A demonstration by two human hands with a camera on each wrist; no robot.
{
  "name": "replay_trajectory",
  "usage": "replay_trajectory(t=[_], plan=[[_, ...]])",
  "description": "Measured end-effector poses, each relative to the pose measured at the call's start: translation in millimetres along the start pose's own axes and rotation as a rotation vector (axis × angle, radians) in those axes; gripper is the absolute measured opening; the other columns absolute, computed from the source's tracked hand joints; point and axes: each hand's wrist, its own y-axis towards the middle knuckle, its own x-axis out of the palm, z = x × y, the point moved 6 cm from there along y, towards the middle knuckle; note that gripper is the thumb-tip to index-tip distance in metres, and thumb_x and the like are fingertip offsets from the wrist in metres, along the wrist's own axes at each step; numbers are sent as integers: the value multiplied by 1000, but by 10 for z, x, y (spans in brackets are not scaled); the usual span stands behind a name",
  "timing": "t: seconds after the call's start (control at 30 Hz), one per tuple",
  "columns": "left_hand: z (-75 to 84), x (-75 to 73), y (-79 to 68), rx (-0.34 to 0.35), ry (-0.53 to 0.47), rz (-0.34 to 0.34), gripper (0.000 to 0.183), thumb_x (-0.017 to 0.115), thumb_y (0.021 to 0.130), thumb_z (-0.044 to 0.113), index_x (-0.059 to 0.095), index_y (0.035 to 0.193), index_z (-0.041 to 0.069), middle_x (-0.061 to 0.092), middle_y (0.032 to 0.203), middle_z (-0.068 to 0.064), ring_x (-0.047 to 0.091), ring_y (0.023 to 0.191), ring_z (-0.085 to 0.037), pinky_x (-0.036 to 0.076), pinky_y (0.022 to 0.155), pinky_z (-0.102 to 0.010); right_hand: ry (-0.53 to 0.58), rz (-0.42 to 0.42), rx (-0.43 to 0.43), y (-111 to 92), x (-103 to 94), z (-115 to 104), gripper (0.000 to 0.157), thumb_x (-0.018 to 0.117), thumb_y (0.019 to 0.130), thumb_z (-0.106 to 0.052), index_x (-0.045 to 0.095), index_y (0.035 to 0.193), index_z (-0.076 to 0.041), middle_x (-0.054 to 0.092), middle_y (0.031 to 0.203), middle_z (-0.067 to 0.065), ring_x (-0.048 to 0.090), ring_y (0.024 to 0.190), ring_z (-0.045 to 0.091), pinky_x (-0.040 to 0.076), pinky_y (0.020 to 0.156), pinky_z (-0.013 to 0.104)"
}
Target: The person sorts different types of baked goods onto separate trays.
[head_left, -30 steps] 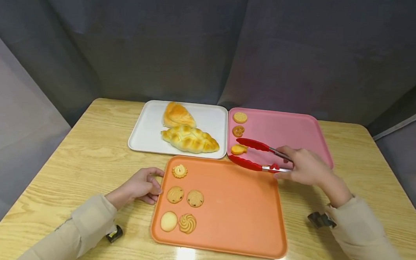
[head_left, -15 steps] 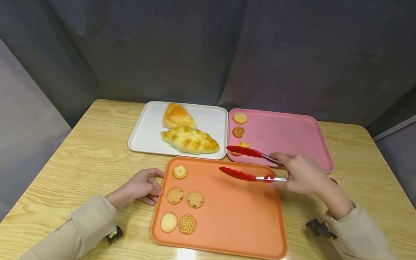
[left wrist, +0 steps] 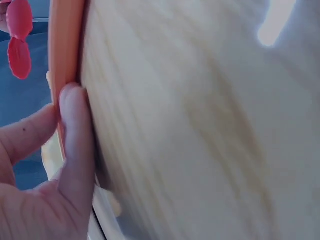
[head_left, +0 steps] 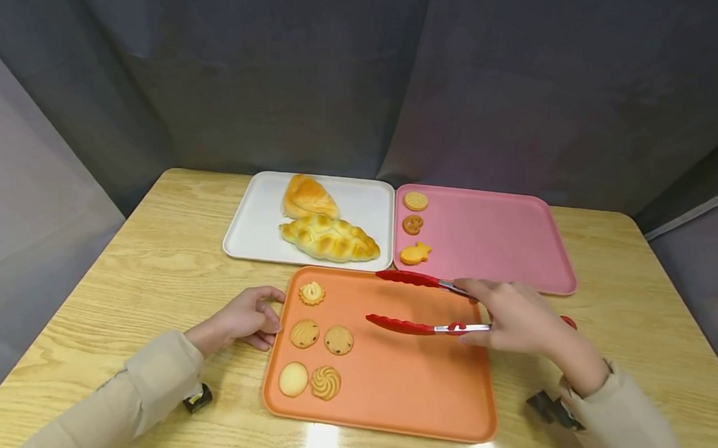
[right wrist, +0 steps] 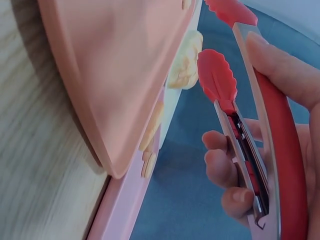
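My right hand [head_left: 515,318] grips red-tipped metal tongs [head_left: 405,326] over the right part of the orange tray [head_left: 411,389]. The tongs' jaws are spread wide with nothing between them, as the right wrist view also shows. My left hand [head_left: 250,318] pinches the left rim of the orange tray, thumb and finger right at the edge in the left wrist view. On that tray lie a flower-edged cookie [head_left: 312,293], two speckled cookies [head_left: 304,333], a plain round cookie [head_left: 293,379] and a swirl cookie [head_left: 325,382]. A fish-shaped cookie [head_left: 415,253] lies on the pink tray [head_left: 492,238].
Also on the pink tray are a pretzel [head_left: 412,225] and a round ridged cookie [head_left: 416,200]. Left of it, a white tray [head_left: 252,225] bears a braided bread [head_left: 330,238] and a folded pastry [head_left: 309,196]. A dark curtain [head_left: 281,78] hangs behind the wooden table [head_left: 145,240].
The tongs around the fish-shaped cookie have lifted away from it and moved toward me over the orange tray, jaws wider apart. The cookie stays on the pink tray. My left hand has not moved.
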Motion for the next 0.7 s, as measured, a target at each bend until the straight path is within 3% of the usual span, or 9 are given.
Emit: replay_trajectory(t=[0.43, 0.7], plan=[[49, -12, 13, 54, 33, -112, 46, 57, 82, -9, 38, 123, -6, 56, 78, -15, 58, 55, -19, 55, 51, -37, 10, 4, -74, 4, 101, -163, 67, 80, 63, -41, 55, 116, -8, 63, 89, 0, 48, 55, 3, 37, 46, 19], [49, -33, 55, 84, 45, -201, 45, 58, 82, -9, 37, 122, -7, 57, 77, -15, 61, 56, -19, 55, 52, -37, -8, -41, -73, 39, 194, -231, 72, 78, 63, -48, 55, 120, -10, 63, 96, -1, 30, 45, 0, 30, 43, 17]])
